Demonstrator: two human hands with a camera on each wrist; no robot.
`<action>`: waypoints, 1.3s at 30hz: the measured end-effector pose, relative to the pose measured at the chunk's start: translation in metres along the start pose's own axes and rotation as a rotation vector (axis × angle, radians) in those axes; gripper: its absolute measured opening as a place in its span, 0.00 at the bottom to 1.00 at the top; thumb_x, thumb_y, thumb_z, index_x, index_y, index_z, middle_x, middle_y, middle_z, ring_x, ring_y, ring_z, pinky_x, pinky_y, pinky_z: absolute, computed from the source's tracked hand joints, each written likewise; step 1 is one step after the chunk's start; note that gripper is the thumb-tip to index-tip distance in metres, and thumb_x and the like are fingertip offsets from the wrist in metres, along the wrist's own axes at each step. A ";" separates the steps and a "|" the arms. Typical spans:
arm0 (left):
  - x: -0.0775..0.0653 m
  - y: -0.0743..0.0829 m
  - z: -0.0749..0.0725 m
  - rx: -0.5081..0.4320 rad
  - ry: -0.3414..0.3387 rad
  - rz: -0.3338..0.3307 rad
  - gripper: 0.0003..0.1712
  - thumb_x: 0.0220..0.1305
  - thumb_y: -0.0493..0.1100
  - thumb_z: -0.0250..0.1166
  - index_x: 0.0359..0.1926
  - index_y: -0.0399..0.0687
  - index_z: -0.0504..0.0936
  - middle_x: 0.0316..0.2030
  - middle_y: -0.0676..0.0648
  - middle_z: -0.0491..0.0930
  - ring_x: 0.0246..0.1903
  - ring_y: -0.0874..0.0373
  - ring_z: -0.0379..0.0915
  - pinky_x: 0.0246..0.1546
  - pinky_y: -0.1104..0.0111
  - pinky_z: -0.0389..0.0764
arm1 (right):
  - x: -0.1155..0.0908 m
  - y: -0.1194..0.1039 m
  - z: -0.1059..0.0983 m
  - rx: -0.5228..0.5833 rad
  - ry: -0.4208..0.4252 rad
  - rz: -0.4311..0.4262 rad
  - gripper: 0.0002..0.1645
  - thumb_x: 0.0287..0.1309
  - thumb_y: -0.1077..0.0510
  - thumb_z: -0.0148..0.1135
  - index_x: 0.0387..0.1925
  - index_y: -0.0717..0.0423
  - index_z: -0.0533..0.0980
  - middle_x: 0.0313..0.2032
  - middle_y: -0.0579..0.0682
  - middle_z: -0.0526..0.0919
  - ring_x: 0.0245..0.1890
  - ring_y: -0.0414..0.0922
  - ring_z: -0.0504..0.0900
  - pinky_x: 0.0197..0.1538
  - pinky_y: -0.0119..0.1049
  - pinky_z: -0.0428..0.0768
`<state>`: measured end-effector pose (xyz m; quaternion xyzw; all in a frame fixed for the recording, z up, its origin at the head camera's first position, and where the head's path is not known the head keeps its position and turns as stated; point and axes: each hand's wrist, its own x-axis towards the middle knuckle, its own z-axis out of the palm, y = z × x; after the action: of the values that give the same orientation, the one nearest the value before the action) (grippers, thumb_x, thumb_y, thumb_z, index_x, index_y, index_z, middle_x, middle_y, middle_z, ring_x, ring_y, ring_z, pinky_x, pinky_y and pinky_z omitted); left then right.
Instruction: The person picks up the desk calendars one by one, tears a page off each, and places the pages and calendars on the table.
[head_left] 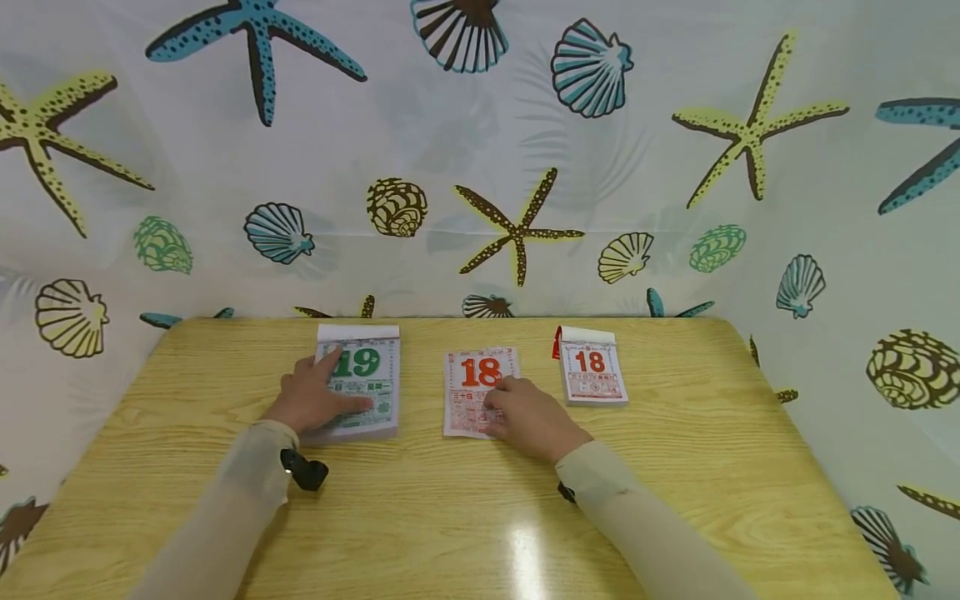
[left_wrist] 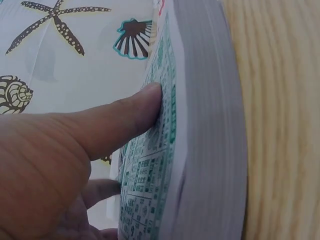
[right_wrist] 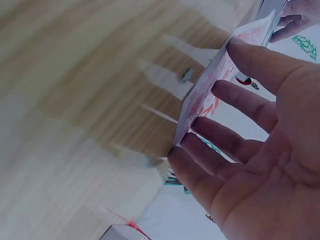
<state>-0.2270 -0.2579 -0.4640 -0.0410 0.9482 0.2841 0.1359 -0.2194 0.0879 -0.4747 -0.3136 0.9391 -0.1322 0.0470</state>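
A thick tear-off calendar with a green 19 lies at the left of the table. My left hand rests on its left part, thumb straight across the green-printed page; the page block's edge shows in the left wrist view. A loose sheet with a red 18 lies in the middle of the table. On its right part are the fingertips of my right hand. In the right wrist view, the thumb and spread fingers touch the sheet from above.
A smaller tear-off calendar with a red 18 lies to the right of my right hand. The wooden table ends at the back against a white cloth printed with shells and starfish.
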 end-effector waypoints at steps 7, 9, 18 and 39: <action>0.003 -0.005 -0.007 0.065 -0.002 0.056 0.66 0.60 0.67 0.72 0.81 0.37 0.47 0.75 0.19 0.41 0.69 0.17 0.44 0.61 0.29 0.61 | 0.011 -0.012 0.003 -0.014 -0.010 -0.007 0.24 0.69 0.45 0.68 0.59 0.53 0.81 0.61 0.54 0.79 0.61 0.52 0.78 0.65 0.46 0.75; 0.005 -0.008 -0.008 0.071 -0.008 0.063 0.67 0.60 0.68 0.72 0.81 0.37 0.46 0.75 0.19 0.41 0.68 0.17 0.44 0.61 0.29 0.62 | 0.014 -0.016 0.004 -0.037 -0.020 0.005 0.25 0.69 0.43 0.67 0.59 0.52 0.81 0.62 0.54 0.79 0.62 0.52 0.77 0.68 0.47 0.73; 0.016 -0.030 -0.018 0.104 -0.014 0.089 0.67 0.59 0.71 0.71 0.81 0.37 0.48 0.74 0.19 0.43 0.67 0.17 0.46 0.59 0.28 0.62 | 0.028 -0.029 0.009 -0.058 -0.037 0.046 0.26 0.68 0.41 0.67 0.59 0.51 0.80 0.62 0.52 0.78 0.62 0.51 0.76 0.67 0.47 0.74; -0.009 0.039 0.041 0.275 0.165 0.091 0.65 0.54 0.74 0.70 0.78 0.37 0.58 0.75 0.25 0.52 0.73 0.22 0.45 0.65 0.25 0.53 | 0.038 -0.041 0.015 -0.049 -0.043 0.085 0.30 0.67 0.39 0.67 0.63 0.50 0.78 0.66 0.52 0.75 0.66 0.51 0.72 0.66 0.48 0.74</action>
<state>-0.2148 -0.2032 -0.4741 -0.0022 0.9870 0.1533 0.0491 -0.2237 0.0298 -0.4780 -0.2771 0.9534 -0.1004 0.0649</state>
